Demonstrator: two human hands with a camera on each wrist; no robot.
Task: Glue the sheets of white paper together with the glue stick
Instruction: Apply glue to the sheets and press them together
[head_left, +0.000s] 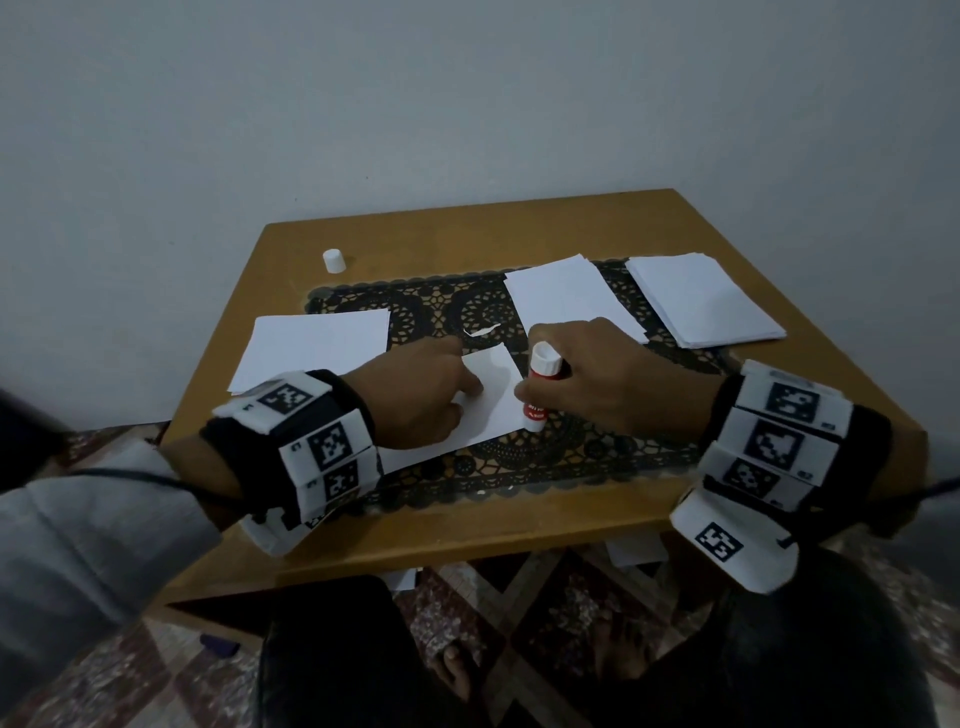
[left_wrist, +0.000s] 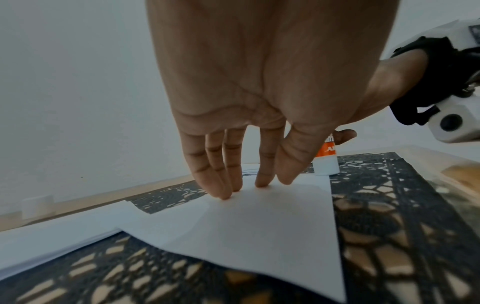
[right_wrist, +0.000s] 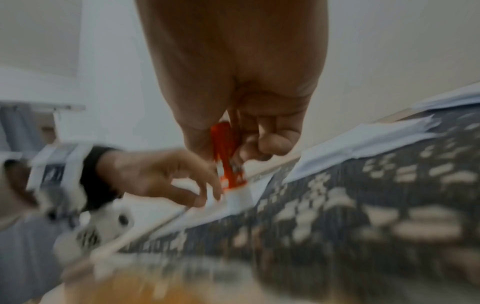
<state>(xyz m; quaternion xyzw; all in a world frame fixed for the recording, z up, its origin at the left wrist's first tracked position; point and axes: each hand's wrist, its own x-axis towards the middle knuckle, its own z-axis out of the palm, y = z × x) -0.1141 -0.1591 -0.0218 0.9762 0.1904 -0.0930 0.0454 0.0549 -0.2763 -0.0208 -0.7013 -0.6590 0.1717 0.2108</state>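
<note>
Your right hand (head_left: 587, 374) grips the glue stick (head_left: 540, 389) at the sheet (head_left: 493, 395) edge, 3 o'clock of your flat left hand (head_left: 415, 400). Ease that pressure and the paper may slide or crumple.

White lettering is being shown on the red band of the glue stick (head_left: 540, 395), too small and blurred to be read; square black-and-white coded markers are being carried on the wrist bands (head_left: 774, 431), their small numerals illegible.
</note>
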